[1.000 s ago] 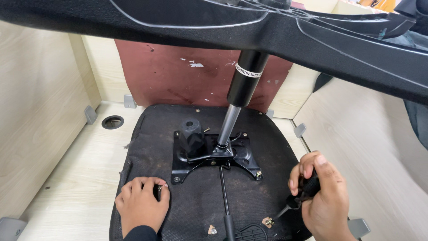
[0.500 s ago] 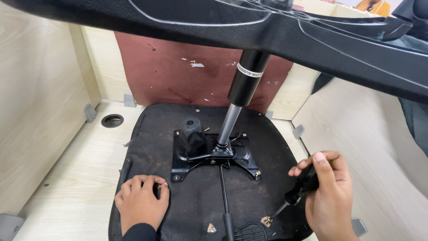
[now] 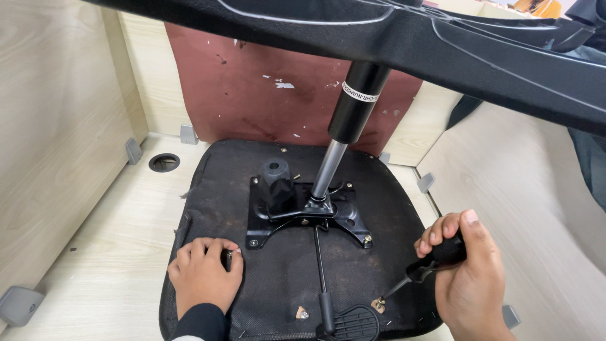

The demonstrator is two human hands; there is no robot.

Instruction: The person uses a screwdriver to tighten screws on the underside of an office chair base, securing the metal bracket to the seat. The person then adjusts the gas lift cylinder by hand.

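Observation:
An upturned black chair seat (image 3: 284, 284) lies on a pale wooden table. A black metal plate (image 3: 303, 211) with a gas cylinder (image 3: 353, 107) stands at its middle, and the chair's black star base (image 3: 404, 38) spreads overhead. My left hand (image 3: 205, 278) rests flat on the seat's near left part, fingers curled over a small dark piece. My right hand (image 3: 464, 278) grips the black handle of a screwdriver (image 3: 426, 268). Its tip meets a small bracket with a screw (image 3: 379, 305) at the seat's near right edge.
A black lever (image 3: 325, 297) runs from the plate to a paddle at the near edge. Another small screw bracket (image 3: 303, 312) sits near it. Wooden panels wall the table on the left and right, a dark red board stands behind. A round hole (image 3: 164, 163) is in the tabletop.
My right hand has shifted a little and the screwdriver tip has settled on the bracket at the seat's near right edge. My left hand stays where it was.

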